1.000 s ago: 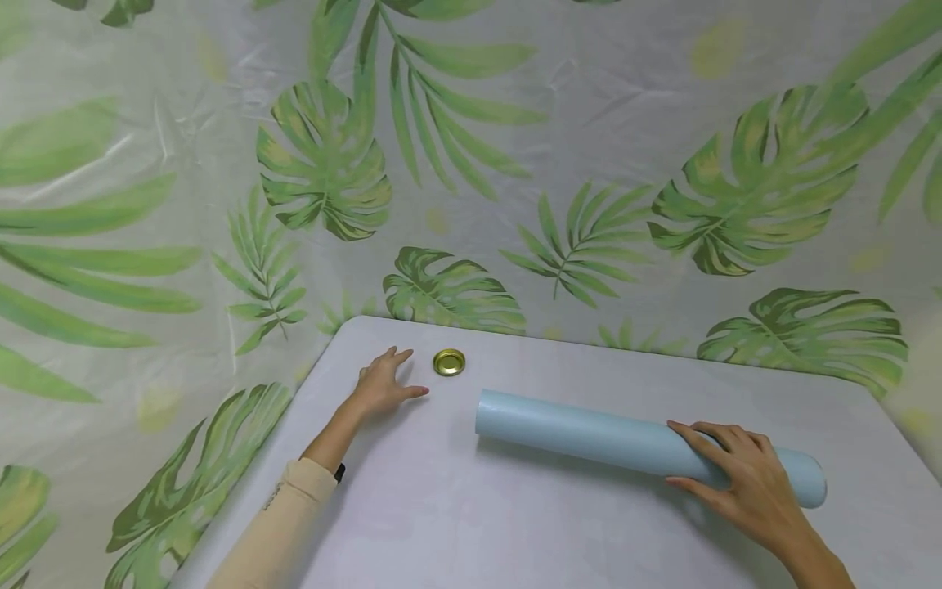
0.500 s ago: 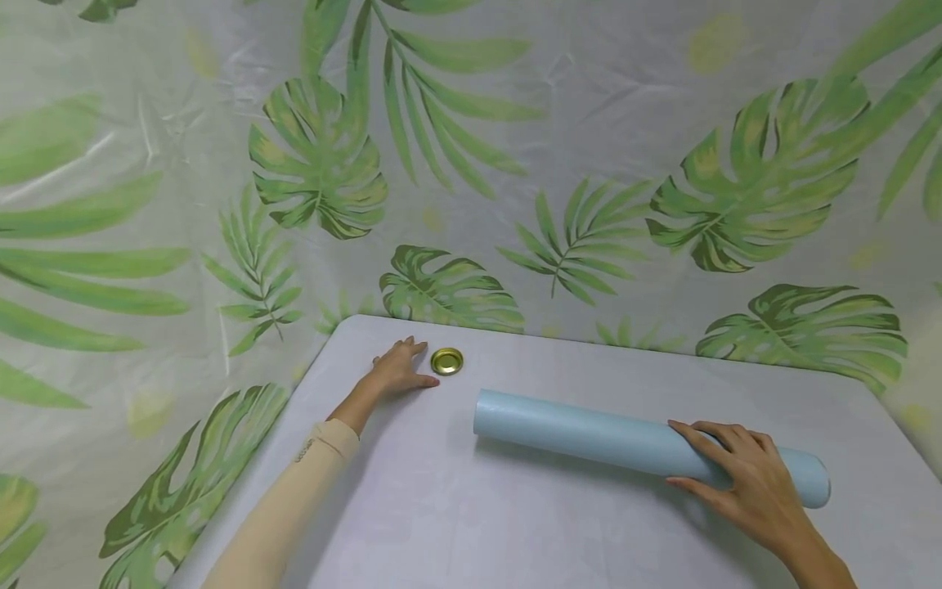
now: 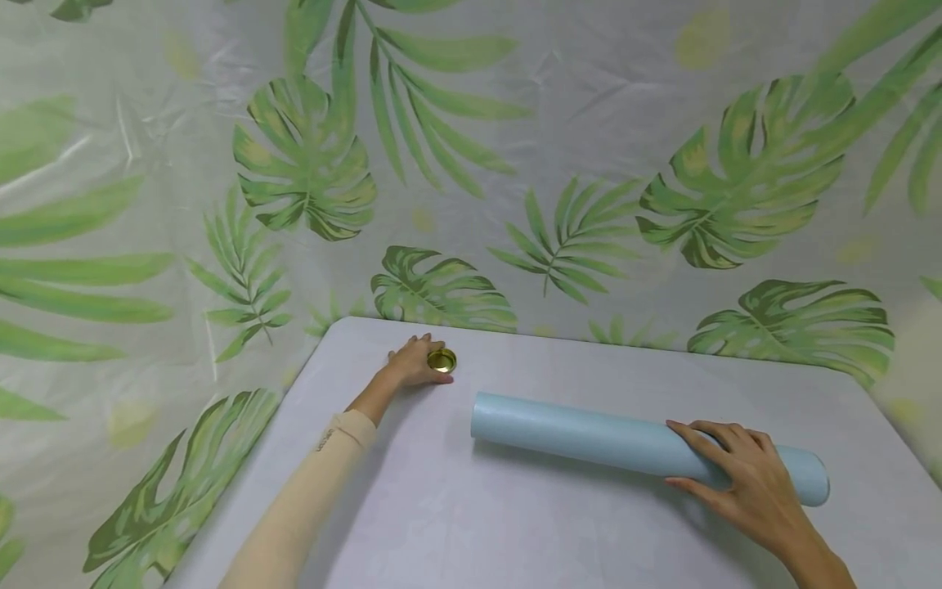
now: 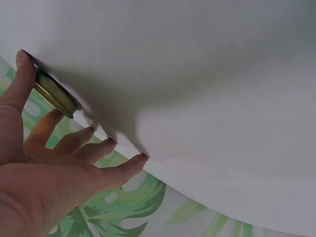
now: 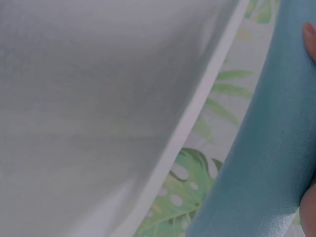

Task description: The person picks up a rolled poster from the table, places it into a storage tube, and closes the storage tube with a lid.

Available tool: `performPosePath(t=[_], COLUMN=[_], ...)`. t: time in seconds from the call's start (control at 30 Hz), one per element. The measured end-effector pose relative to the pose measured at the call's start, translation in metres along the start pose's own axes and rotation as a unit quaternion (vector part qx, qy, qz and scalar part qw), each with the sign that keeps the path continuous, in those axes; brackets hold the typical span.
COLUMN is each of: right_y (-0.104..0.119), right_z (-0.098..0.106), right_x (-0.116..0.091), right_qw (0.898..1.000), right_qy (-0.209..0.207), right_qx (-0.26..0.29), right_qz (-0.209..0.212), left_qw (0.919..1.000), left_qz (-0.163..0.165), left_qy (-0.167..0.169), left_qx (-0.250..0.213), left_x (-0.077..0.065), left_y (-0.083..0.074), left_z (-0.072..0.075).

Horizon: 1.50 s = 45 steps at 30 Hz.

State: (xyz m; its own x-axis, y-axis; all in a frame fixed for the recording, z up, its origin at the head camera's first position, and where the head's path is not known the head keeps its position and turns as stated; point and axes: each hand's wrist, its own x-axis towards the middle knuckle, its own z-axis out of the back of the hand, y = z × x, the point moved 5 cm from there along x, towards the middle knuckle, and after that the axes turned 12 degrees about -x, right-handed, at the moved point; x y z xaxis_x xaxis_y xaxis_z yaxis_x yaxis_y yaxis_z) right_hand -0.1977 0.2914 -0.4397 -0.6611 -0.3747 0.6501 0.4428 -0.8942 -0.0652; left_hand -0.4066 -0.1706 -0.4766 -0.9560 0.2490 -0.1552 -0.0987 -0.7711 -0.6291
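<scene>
A small round gold-coloured lid [image 3: 442,361] with a raised rim is near the far left corner of the white table [image 3: 559,523]. My left hand [image 3: 415,363] holds the lid at its edges. In the left wrist view, the thumb and index finger pinch the lid [image 4: 53,94] from opposite sides, while the other fingers stay spread apart. On the right, my right hand [image 3: 746,487] grips a long light-blue roll [image 3: 574,430] near its right end, thumb on the near side. The right wrist view shows the roll [image 5: 252,168] with only bits of the fingers.
Behind the table hangs a shiny sheet [image 3: 456,213] printed with green leaves, which also covers the left side. The table's far edge runs close along that sheet. The blue roll's left end points towards the lid.
My left hand has moved right to the gold lid and taken hold of it by its edges. The right hand and the blue roll have stayed where they were.
</scene>
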Motion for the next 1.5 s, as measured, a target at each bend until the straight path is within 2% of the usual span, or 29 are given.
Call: performPosePath(t=[0.17, 0.3, 0.43, 0.53, 0.67, 0.8, 0.93, 1.03, 1.1, 1.27, 1.43, 1.5], right_y=[0.0, -0.001, 0.0, 0.001, 0.001, -0.001, -0.001, 0.0, 0.0, 0.002, 0.003, 0.004], right_z=[0.0, 0.002, 0.002, 0.0, 0.001, 0.002, 0.001, 0.0, 0.0, 0.001, 0.001, 0.001], right_x=[0.001, 0.0, -0.003, -0.005, -0.005, -0.002, -0.001, -0.001, 0.0, 0.003, 0.008, 0.009], right_qw=[1.0, 1.0, 1.0, 1.0, 1.0, 1.0, 1.0, 1.0, 1.0, 1.0, 0.999, 0.999], right_qy=[0.0, -0.009, -0.013, -0.008, -0.012, -0.025, -0.03, -0.029, -0.027, -0.027, -0.03, -0.03], right_qx=[-0.001, -0.001, -0.007, -0.009, -0.004, -0.002, -0.001, 0.0, 0.001, 0.006, 0.013, 0.014], right_qz=[0.001, 0.002, 0.003, 0.001, -0.002, -0.001, -0.002, -0.004, -0.004, -0.004, -0.01, -0.011], left_qw=[1.0, 0.9994, 0.9953, 0.9896, 0.9777, 0.9619, 0.9506, 0.9457, 0.9394, 0.9278, 0.9303, 0.9251], left_qz=[0.002, -0.03, -0.07, -0.096, -0.115, -0.105, -0.096, -0.102, -0.101, -0.118, -0.146, -0.154], left_qy=[-0.005, -0.016, -0.035, -0.041, -0.026, 0.01, 0.035, 0.047, 0.053, 0.049, 0.034, 0.04], left_qx=[0.002, -0.008, -0.056, -0.099, -0.174, -0.252, -0.293, -0.305, -0.323, -0.35, -0.335, -0.345], left_x=[0.002, -0.001, -0.013, -0.03, -0.052, -0.07, -0.085, -0.095, -0.101, -0.111, -0.117, -0.119], left_y=[-0.002, -0.007, -0.011, -0.013, -0.015, -0.017, -0.019, -0.021, -0.022, -0.026, -0.028, -0.029], left_z=[0.001, 0.002, 0.006, 0.008, 0.008, 0.005, 0.002, -0.001, -0.003, -0.003, -0.002, -0.003])
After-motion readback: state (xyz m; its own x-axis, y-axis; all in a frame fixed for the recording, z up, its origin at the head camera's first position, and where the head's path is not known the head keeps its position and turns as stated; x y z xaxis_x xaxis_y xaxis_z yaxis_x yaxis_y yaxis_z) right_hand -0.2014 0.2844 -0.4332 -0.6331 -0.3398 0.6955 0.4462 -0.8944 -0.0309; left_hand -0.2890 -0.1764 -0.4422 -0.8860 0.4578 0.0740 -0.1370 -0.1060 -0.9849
